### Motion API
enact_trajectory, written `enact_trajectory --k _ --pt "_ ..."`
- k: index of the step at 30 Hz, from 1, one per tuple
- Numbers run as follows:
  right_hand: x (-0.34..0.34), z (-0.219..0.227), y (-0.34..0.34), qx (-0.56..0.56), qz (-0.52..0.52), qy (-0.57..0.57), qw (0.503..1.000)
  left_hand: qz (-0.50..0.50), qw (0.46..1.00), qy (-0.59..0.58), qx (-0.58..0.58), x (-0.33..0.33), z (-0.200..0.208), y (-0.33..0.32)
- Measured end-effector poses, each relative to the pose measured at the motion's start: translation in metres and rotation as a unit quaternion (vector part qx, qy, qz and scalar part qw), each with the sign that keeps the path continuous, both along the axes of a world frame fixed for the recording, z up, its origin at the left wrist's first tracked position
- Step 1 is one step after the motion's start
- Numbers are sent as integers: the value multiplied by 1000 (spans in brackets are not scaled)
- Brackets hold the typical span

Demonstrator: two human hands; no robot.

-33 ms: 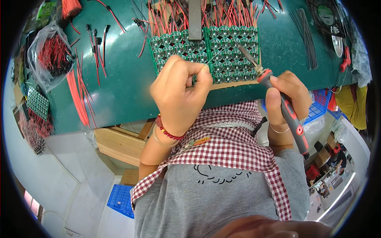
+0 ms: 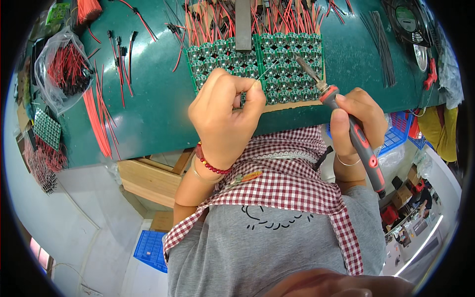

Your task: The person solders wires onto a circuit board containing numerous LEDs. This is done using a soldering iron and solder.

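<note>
Thumb and forefinger of my left hand [image 2: 225,111] pinch a thin silvery solder wire [image 2: 267,70], which slants up to the right over the circuit boards. My right hand [image 2: 358,119] is wrapped round a red and grey soldering iron [image 2: 365,146]. Its metal tip points up and left, over the right part of the green circuit board panel [image 2: 292,74]. Rows of small components cover both panels, and my left hand hides the lower part of the left panel [image 2: 213,53]. Red and black wires with plugs [image 2: 297,17] run from the panels' far edge. I cannot tell whether tip and solder touch.
A dark metal bar [image 2: 243,24] lies across the panels' middle. Loose red wires [image 2: 96,123] and a plastic bag of wires [image 2: 64,69] are at left. To the right lie thin black strips [image 2: 382,47] and a fan [image 2: 406,20]. Blue crates [image 2: 151,250] stand below.
Almost nothing differs; the soldering iron and my right hand have shifted very slightly, while my left hand keeps its pinch on the solder wire.
</note>
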State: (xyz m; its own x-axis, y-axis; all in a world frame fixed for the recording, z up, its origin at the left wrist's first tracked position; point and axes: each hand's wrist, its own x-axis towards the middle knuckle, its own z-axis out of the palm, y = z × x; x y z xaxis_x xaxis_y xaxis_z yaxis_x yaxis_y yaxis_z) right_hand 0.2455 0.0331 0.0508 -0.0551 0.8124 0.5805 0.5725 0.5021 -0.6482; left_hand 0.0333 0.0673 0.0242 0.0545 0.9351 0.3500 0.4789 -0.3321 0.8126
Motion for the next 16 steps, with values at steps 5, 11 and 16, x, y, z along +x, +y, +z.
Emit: enact_trajectory --k 5,11,16 --pt "-2 -6 7 5 4 7 1000 12 1000 13 5 4 -3 4" --pt "-3 -9 13 1 11 1 1000 8 1000 12 1 5 -6 5" --pt "-4 -8 16 -11 16 -10 1000 7 1000 22 -4 4 -6 5"
